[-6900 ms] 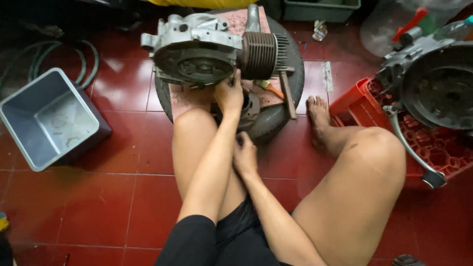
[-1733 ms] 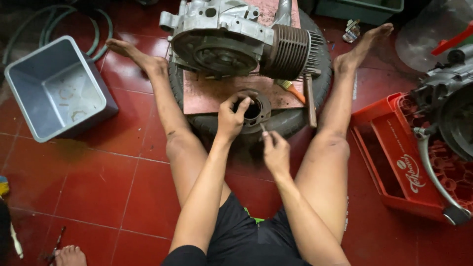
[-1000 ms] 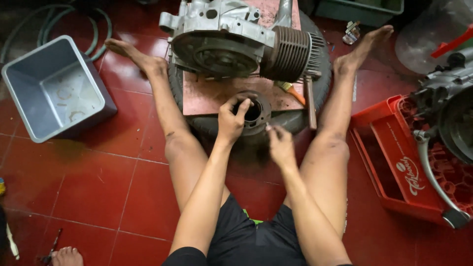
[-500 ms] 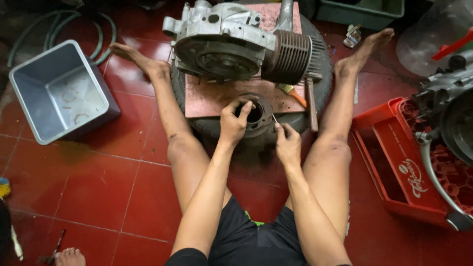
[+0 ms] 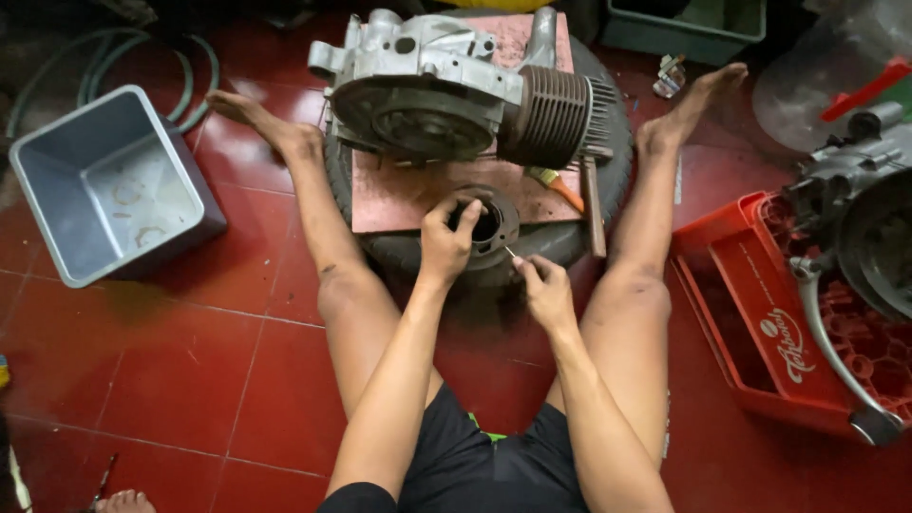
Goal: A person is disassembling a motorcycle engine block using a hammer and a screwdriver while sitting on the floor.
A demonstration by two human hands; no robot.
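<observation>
A grey engine block with a finned cylinder lies on a reddish board set over a black tyre. In front of it sits a dark round ring-shaped part. My left hand grips the near left rim of that part. My right hand pinches a thin, small metal pin just beside the part's right edge. My legs are spread on either side of the tyre.
An empty grey plastic tub stands at left, with a green hose behind it. A red crate holding another engine is at right. A hammer handle and screwdriver lie on the board. A green bin is at back.
My right hand has risen from my thigh toward the round part, bringing the thin pin close to its rim. The left hand stays on the part.
</observation>
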